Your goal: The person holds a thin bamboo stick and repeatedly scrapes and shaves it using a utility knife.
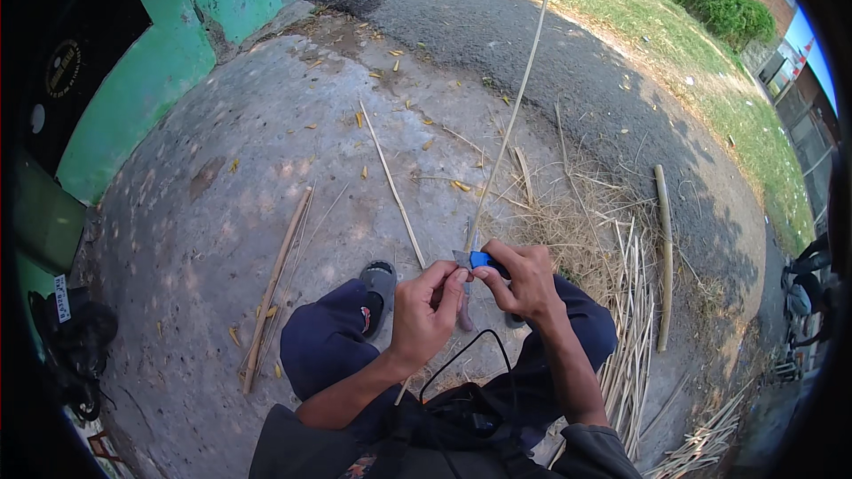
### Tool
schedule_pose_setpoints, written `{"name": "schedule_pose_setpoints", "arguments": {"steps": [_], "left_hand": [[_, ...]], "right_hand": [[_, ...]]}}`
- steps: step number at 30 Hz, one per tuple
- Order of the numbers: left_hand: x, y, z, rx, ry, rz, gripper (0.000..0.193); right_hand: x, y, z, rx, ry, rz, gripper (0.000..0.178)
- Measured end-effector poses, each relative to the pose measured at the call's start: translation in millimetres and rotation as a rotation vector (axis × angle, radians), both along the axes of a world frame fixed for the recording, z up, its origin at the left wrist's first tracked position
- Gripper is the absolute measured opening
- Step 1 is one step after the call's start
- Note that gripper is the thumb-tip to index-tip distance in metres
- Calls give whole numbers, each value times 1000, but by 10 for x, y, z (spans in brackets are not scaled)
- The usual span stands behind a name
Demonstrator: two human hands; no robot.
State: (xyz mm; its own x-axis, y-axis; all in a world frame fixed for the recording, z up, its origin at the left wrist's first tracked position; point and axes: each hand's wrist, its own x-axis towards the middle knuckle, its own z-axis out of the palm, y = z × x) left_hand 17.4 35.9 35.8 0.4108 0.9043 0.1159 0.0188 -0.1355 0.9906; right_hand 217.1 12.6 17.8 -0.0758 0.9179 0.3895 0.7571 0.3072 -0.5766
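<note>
While strip (pixel 513 106) sits at blade, we note: left hand (pixel 424 310) fingers pinch strip, right hand (pixel 526 284) fingers clamp blue knife (pixel 480 259); finished slats (pixel 632 319) heaped right, shaving unfinished.

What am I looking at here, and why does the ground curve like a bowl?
There is no machine: this is one picture from a wide-angle camera worn on a person's head, looking down, which bends straight edges near the rim. The person sits on rough concrete ground, legs in dark trousers, a sandal on one foot. The left hand and right hand meet in front. Between them is a small blue-handled knife, pressed against a long thin bamboo strip that runs up and away from the hands. To the right lies a pile of split bamboo sticks and dry shavings, plus one thicker bamboo pole. More strips lie on the left, by a green wall.
</note>
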Motion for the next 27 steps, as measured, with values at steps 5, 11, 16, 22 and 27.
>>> {"name": "schedule_pose_setpoints", "arguments": {"steps": [5,11,16,22,27], "left_hand": [[-14,9,-31,27,6,22,22],[12,-13,-32,29,15,9,20],[-5,-247,-101,65,58,-159,16],[22,-99,-150,78,60,-146,16],[70,-78,-133,40,39,-139,16]], "right_hand": [[-60,24,6,89,2,-26,29],[-16,56,6,122,42,-156,30],[692,152,167,271,238,-444,34],[511,44,24,233,570,-415,39],[483,24,125,245,374,-292,32]]}}
